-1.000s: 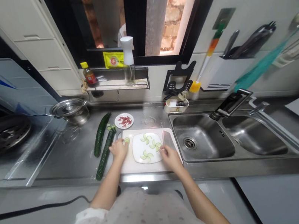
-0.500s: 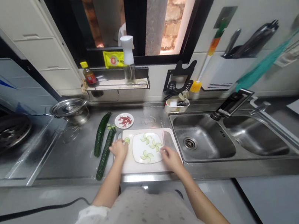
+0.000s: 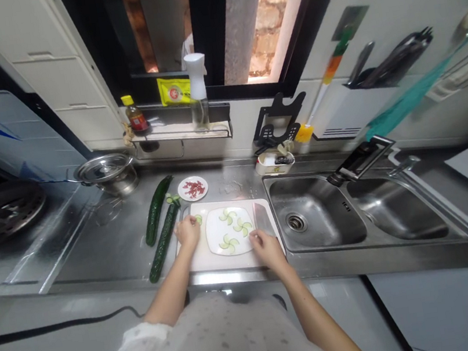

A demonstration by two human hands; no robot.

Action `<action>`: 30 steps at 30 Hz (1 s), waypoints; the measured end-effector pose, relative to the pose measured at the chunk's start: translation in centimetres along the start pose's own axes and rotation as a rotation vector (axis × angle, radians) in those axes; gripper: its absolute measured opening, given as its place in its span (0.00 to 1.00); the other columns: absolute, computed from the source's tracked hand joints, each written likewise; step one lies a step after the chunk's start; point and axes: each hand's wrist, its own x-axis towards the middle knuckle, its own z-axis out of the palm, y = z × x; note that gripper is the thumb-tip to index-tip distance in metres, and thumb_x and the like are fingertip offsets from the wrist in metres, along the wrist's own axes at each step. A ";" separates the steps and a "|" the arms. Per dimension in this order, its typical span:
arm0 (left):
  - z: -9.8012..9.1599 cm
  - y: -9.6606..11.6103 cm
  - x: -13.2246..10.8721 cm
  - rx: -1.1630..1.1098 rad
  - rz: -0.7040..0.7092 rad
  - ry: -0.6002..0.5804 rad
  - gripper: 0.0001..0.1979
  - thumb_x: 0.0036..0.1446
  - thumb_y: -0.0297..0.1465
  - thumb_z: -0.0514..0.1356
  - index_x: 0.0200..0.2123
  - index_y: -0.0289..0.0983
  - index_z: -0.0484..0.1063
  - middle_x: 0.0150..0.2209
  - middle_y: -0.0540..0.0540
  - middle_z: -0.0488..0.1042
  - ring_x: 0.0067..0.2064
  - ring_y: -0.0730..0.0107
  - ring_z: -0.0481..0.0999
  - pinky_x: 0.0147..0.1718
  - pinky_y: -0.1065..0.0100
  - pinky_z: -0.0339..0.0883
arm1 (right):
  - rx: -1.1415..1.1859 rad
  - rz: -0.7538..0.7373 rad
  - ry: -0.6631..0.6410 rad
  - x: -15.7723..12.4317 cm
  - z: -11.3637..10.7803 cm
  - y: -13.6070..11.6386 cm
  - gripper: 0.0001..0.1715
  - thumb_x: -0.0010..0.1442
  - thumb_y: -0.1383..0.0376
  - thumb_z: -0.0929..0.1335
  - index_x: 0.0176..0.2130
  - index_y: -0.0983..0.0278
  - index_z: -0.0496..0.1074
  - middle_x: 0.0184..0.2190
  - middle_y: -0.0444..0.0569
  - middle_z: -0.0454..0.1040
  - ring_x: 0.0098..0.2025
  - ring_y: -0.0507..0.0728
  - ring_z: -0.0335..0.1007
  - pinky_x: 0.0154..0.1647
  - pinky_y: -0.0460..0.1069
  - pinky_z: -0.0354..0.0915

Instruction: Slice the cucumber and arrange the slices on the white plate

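On the white cutting board (image 3: pixel 200 257) stands a white squarish plate (image 3: pixel 212 234) with thin cucumber slices (image 3: pixel 229 243) fanned into three pinwheels. My left hand (image 3: pixel 187 232) is closed over the board's left side, its fingertips beside a few loose cucumber slices (image 3: pixel 199 219). Whatever it pinches is too small to make out. By the plate's right edge, my right hand (image 3: pixel 268 248) has thumb and fingers pressed together; anything between them cannot be made out. A knife (image 3: pixel 262 217) lies on the board's right side, its lower part hidden by that hand.
Left of the board lie a whole cucumber (image 3: pixel 158 210) and a cut cucumber (image 3: pixel 164 243), with cucumber pieces (image 3: pixel 172 198) at its tip. Behind is a small plate of chopped red bits (image 3: pixel 193 188). A double sink (image 3: pixel 318 210) borders the right; a lidded pot (image 3: pixel 106 174) stands back left.
My left hand has drawn its fingers together and shifted slightly beside the loose slices. My right hand stays by the plate's edge. The view has shifted slightly.
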 end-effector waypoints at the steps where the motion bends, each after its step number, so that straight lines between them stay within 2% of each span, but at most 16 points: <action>1: 0.1 -0.1 0.1 -0.038 0.006 -0.001 0.10 0.56 0.33 0.57 0.39 0.40 0.76 0.39 0.45 0.79 0.48 0.58 0.73 0.48 0.61 0.61 | 0.001 -0.004 0.000 0.0 0.0 0.0 0.18 0.60 0.57 0.61 0.39 0.63 0.75 0.27 0.49 0.76 0.29 0.57 0.71 0.31 0.46 0.59; 6: 0.0 -0.5 0.3 -0.339 0.035 -0.033 0.09 0.52 0.32 0.60 0.39 0.38 0.73 0.37 0.46 0.78 0.41 0.64 0.75 0.42 0.67 0.65 | 0.012 -0.027 -0.001 0.1 0.1 -0.2 0.17 0.61 0.58 0.61 0.39 0.62 0.75 0.26 0.48 0.76 0.29 0.56 0.71 0.31 0.46 0.59; 13: -2.8 0.7 -0.9 -0.733 0.286 -0.209 0.10 0.46 0.31 0.63 0.33 0.36 0.69 0.32 0.48 0.74 0.37 0.68 0.74 0.38 0.68 0.67 | 0.062 -0.082 -0.022 1.3 -0.3 -2.4 0.16 0.61 0.60 0.61 0.38 0.64 0.75 0.28 0.48 0.76 0.30 0.55 0.70 0.33 0.47 0.60; 18: -5.7 2.3 -2.3 -0.801 0.440 -0.292 0.10 0.47 0.32 0.63 0.34 0.36 0.69 0.32 0.48 0.73 0.37 0.68 0.73 0.39 0.67 0.66 | 0.130 -0.205 -0.021 3.0 -0.7 -5.5 0.13 0.61 0.61 0.63 0.39 0.64 0.74 0.31 0.47 0.76 0.31 0.54 0.69 0.34 0.47 0.61; 22: -7.8 3.6 -3.4 -0.817 0.523 -0.322 0.11 0.48 0.33 0.65 0.35 0.36 0.70 0.33 0.48 0.72 0.38 0.68 0.72 0.40 0.68 0.66 | 0.166 -0.375 0.031 4.2 -0.9 -7.7 0.11 0.61 0.63 0.64 0.40 0.64 0.74 0.36 0.50 0.75 0.38 0.55 0.69 0.42 0.49 0.62; 27: -9.6 4.9 -4.6 -0.807 0.581 -0.361 0.11 0.49 0.33 0.65 0.36 0.37 0.70 0.34 0.48 0.72 0.38 0.69 0.71 0.40 0.69 0.66 | 0.184 -0.514 -0.009 4.9 -1.2 -9.6 0.11 0.62 0.62 0.66 0.43 0.62 0.74 0.39 0.50 0.75 0.44 0.56 0.68 0.49 0.52 0.60; 30: -10.1 5.3 -5.1 -0.799 0.574 -0.377 0.12 0.49 0.33 0.66 0.36 0.37 0.70 0.34 0.48 0.71 0.38 0.68 0.71 0.40 0.68 0.66 | 0.189 -0.541 -0.058 5.1 -1.2 -10.0 0.08 0.62 0.63 0.66 0.39 0.62 0.74 0.38 0.48 0.76 0.43 0.56 0.68 0.50 0.52 0.59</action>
